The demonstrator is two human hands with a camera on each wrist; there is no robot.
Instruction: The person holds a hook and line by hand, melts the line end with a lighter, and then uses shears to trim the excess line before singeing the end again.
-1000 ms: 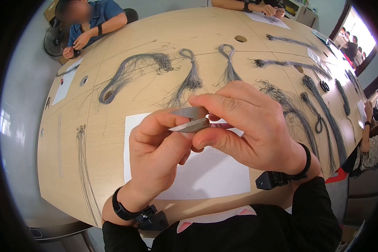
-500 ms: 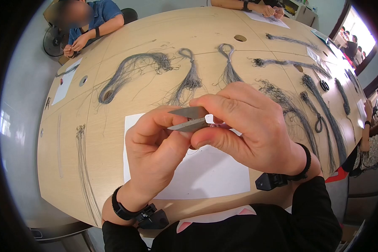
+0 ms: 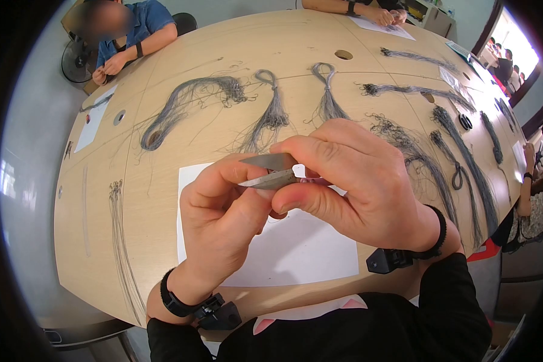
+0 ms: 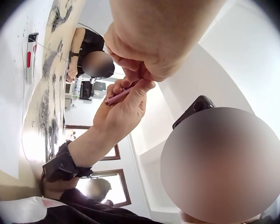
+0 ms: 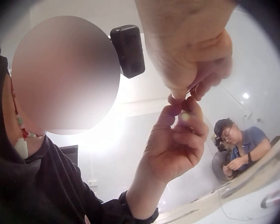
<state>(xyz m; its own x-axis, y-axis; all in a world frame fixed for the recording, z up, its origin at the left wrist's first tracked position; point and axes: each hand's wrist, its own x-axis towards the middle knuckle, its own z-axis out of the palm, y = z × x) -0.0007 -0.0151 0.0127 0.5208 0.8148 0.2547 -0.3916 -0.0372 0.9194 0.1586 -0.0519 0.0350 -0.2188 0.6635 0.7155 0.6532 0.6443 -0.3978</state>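
Note:
In the head view, my right hand (image 3: 362,181) holds small snips (image 3: 270,161) between thumb and fingers. Their two short, pointed metal blades stand apart and point left. Part of the pink handle (image 4: 117,98) shows under the right fingers in the left wrist view. My left hand (image 3: 220,211) is bent in front of the blades, its thumb and index fingertip close together at them. A fine line (image 3: 276,219) loops down below the fingertips over a white sheet (image 3: 295,253). What the left fingertips pinch is mostly hidden; I cannot tell its exact shape.
Bundles of grey line with dark tangled ends lie across the table, among them a curved bundle (image 3: 181,102), a looped bundle (image 3: 276,108) and a thin bundle (image 3: 119,223). Black-handled scissors (image 3: 465,122) are at the right. A seated person (image 3: 145,30) works at the far left.
Both hands stay nearly in place, with the left hand drawn slightly left of where it was a second ago. A gap now shows between the fingers behind the blades.

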